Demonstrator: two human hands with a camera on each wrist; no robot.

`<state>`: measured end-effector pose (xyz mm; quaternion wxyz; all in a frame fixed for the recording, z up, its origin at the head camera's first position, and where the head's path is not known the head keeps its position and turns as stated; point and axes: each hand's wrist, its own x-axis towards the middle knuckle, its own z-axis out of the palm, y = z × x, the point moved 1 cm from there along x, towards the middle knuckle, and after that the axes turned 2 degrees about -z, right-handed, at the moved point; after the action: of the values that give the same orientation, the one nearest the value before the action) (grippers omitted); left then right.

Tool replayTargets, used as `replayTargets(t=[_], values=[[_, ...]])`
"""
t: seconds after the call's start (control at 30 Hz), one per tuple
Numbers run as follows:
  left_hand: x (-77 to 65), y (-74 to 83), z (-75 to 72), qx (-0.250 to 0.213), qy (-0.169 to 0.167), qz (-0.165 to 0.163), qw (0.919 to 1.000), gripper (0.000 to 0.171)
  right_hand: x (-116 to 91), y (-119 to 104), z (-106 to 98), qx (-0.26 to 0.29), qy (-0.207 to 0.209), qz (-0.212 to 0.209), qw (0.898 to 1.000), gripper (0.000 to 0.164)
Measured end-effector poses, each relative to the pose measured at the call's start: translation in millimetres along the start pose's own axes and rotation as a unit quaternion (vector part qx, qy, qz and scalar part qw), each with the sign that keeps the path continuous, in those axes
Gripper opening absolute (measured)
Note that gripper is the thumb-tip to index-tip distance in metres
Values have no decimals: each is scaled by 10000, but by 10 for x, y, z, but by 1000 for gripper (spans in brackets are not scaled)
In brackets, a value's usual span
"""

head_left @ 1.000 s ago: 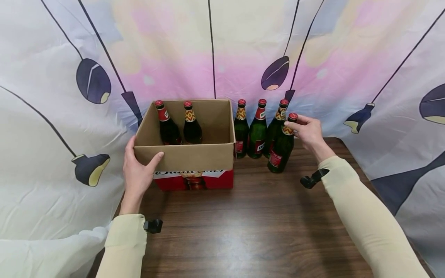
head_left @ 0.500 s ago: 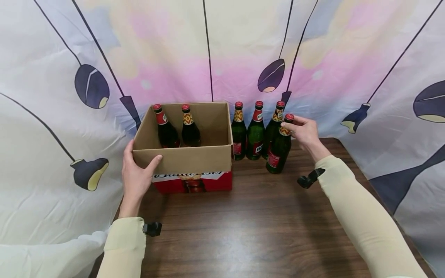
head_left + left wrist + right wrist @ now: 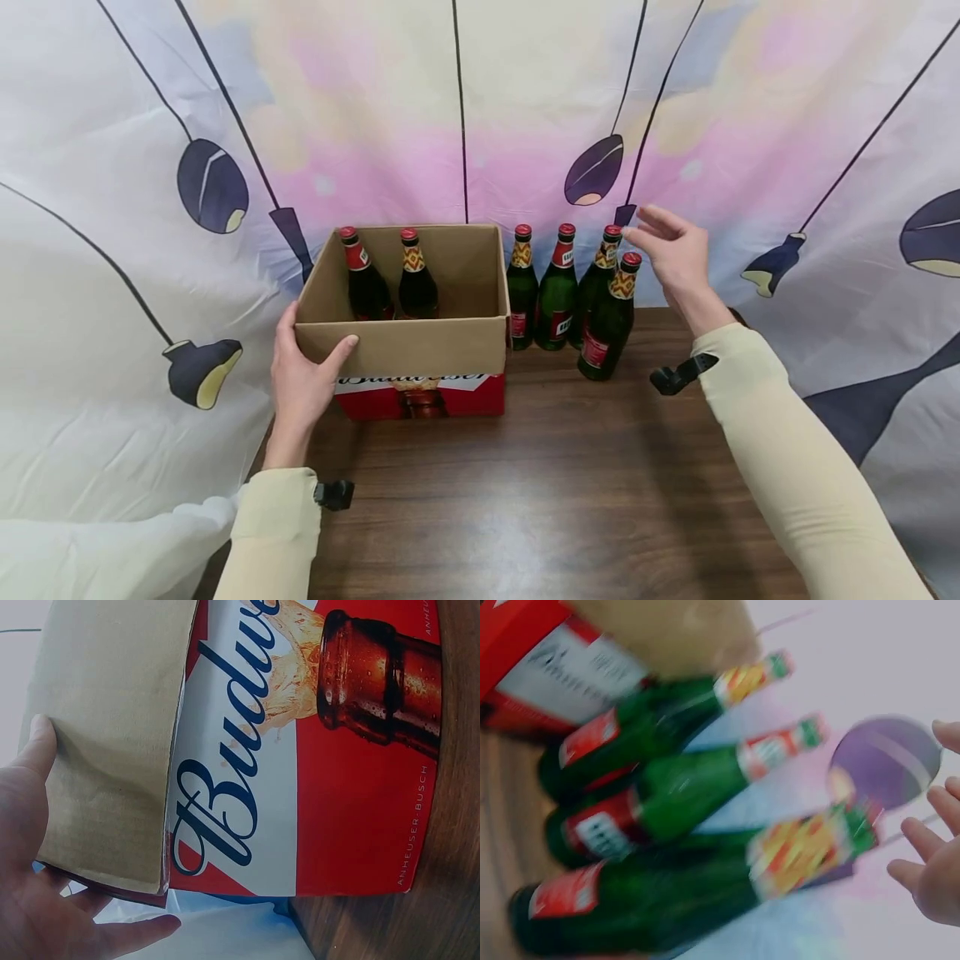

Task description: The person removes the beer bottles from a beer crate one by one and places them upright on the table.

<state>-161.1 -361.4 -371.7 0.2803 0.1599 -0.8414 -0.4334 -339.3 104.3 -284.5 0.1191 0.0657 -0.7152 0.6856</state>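
Note:
My left hand (image 3: 303, 383) rests spread over the front-left corner of an open beer box (image 3: 420, 396). Its thumb lies straight on the brown front flap (image 3: 112, 750), with other fingers along the left side, partly hidden. Two capped beer bottles (image 3: 367, 287) stand inside, their bottoms hidden by the flap. Right of the box, several green beer bottles (image 3: 555, 308) stand upright on the table. The nearest bottle (image 3: 607, 325) is in front of the rest. My right hand (image 3: 678, 258) is raised just above and right of its cap, holding nothing, fingers loosely bent.
The brown wooden table (image 3: 480, 500) extends in front of the box and bottles. A patterned curtain (image 3: 525, 125) hangs close behind and at both sides. The right wrist view is blurred.
My right hand has let go of the nearest bottle's neck and lifted up and to the right. The bottle stands where it was. My left hand stays on the box corner.

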Motion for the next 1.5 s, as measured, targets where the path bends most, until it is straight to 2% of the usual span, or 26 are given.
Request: replayTargets(t=[0.13,0.27,0.37,0.47,0.6,0.83,1.07,1.3,1.4,1.5], values=[[9,7,3,-3,-45,5,10000,96,21,-283,235,445,-100,-361,9983,53],[13,-2,-5,-13,-27,0,10000,97,45,-509,598,546,-409,-497,9964,49],[9,-13,-10,-3,5,9,10000,96,58,-594,896,541,-599,-548,9952,46],[7,-12,-6,21,14,53,10000,95,45,-604,1182,393,-622,-453,9963,43],[-13,8,-2,42,4,53,10000,95,-27,-522,1566,236,-543,-95,9982,39],[-59,36,21,58,41,50,10000,94,-225,-366,2168,420,-667,478,9957,33],[-90,80,114,21,-18,55,10000,94,-273,-233,2497,-107,-659,712,9952,31],[-122,76,148,28,-92,-63,9999,94,-250,-94,2692,-449,-466,1027,9926,27],[-105,71,133,2,-56,-75,10000,94,-208,-69,2761,-450,-471,1122,9916,29],[-77,64,107,2,-32,-86,10000,94,-162,-53,2828,-357,-666,1235,9895,37]])
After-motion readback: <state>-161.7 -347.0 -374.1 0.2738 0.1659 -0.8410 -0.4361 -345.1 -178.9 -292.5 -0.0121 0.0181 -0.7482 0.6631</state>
